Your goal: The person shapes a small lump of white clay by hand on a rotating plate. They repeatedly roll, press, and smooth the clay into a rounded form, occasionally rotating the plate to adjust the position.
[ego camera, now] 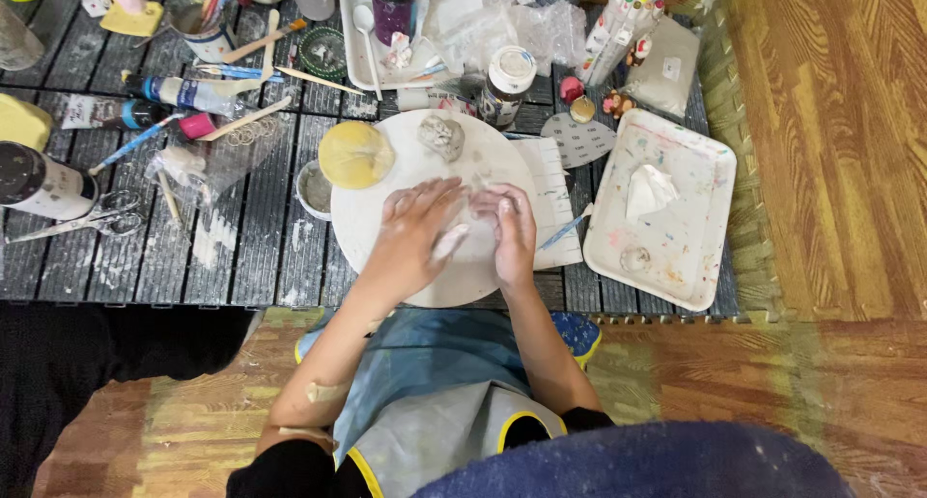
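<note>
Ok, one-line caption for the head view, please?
Both hands, left hand and right hand, press pale clay on a round white board, beside a yellow sponge and paint-stained tray.

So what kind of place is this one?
Probably a home craft corner set up on the floor: both clay-smeared hands, left hand and right hand, work white clay on a round board, with a paint-spattered tray and markers nearby.
</note>
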